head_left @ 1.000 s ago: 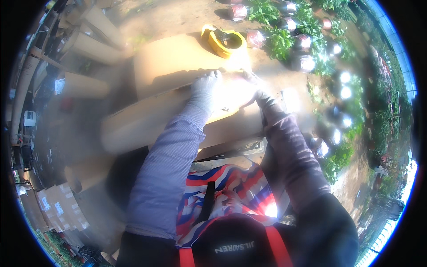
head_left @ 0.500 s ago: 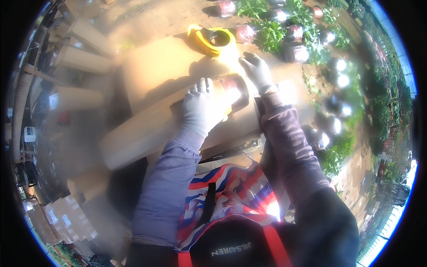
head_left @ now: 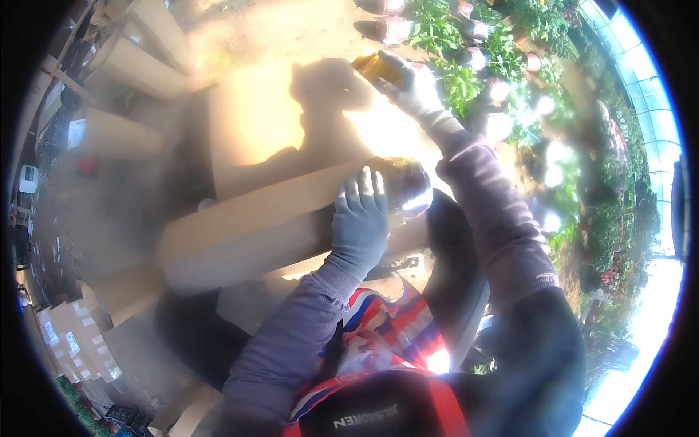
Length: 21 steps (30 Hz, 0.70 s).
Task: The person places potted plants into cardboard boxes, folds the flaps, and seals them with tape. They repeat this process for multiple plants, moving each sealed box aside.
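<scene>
A large cardboard box (head_left: 269, 124) lies in front of me, its near flap (head_left: 247, 226) folded down toward my body. My left hand (head_left: 359, 216), in a grey glove, rests flat on that flap, fingers spread, next to a shiny rounded object (head_left: 408, 186) that I cannot identify. My right hand (head_left: 409, 86), in a light glove, reaches over the far right corner of the box and grips a yellow tape dispenser (head_left: 373, 65). Strong sunlight washes out the box top.
Potted green plants (head_left: 466, 65) in small pots stand on the ground beyond and to the right of the box. More cardboard boxes (head_left: 138, 58) are stacked at the left, and labelled cartons (head_left: 69, 331) sit at the lower left. Bare dirt ground lies beyond.
My right hand has left the near flap, reached to the far corner of the box and taken hold of the yellow tape dispenser. My left hand stays pressed on the flap.
</scene>
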Each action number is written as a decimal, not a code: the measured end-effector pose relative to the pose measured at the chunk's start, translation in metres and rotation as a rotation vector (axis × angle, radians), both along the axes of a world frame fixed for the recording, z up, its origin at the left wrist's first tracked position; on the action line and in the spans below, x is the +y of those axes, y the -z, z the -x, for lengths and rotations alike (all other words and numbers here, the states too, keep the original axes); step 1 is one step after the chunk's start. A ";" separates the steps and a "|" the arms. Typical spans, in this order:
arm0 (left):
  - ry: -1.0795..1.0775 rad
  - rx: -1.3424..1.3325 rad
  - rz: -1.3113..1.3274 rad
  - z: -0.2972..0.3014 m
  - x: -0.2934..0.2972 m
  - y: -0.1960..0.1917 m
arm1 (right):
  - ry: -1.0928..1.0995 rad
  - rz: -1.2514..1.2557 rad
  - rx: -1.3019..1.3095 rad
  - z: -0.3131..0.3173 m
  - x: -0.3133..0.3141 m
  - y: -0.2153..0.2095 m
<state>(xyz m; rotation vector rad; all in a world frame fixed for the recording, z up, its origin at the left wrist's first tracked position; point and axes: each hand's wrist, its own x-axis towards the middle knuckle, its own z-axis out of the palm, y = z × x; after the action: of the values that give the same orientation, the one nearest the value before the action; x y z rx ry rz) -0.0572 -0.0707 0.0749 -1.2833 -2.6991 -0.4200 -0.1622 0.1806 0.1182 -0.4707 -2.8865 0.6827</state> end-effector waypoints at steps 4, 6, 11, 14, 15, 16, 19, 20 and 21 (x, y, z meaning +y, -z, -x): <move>-0.005 0.069 0.047 -0.006 0.000 0.006 | -0.380 -0.016 0.141 -0.049 -0.012 -0.073; -0.030 0.078 0.051 -0.006 -0.001 0.004 | -0.405 0.090 0.023 -0.066 -0.020 -0.093; -0.097 0.202 -0.063 -0.003 -0.004 -0.007 | -0.468 -0.167 -0.036 -0.042 -0.044 -0.093; -0.180 0.360 -0.119 0.002 -0.003 -0.012 | -0.561 -0.307 -0.171 -0.045 -0.055 -0.105; -0.180 0.395 -0.084 0.005 -0.002 -0.012 | -0.621 -0.318 -0.159 -0.056 -0.059 -0.113; -0.141 0.228 -0.116 0.007 -0.001 -0.012 | -0.654 -0.358 -0.164 -0.077 -0.063 -0.123; -0.041 -0.182 0.019 0.015 0.005 -0.009 | -0.517 -0.161 -0.049 -0.156 -0.081 -0.148; -0.057 -0.146 0.098 0.021 0.010 -0.008 | -0.363 -0.046 -0.083 -0.183 -0.088 -0.149; -0.075 -0.107 0.177 0.025 0.014 -0.006 | -0.182 0.119 -0.105 -0.206 -0.095 -0.145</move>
<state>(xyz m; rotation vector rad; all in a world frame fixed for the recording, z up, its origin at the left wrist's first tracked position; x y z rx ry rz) -0.0826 -0.0566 0.0810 -1.2288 -2.9210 -0.2527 0.0438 0.0854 0.2631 -0.2667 -3.0262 0.8864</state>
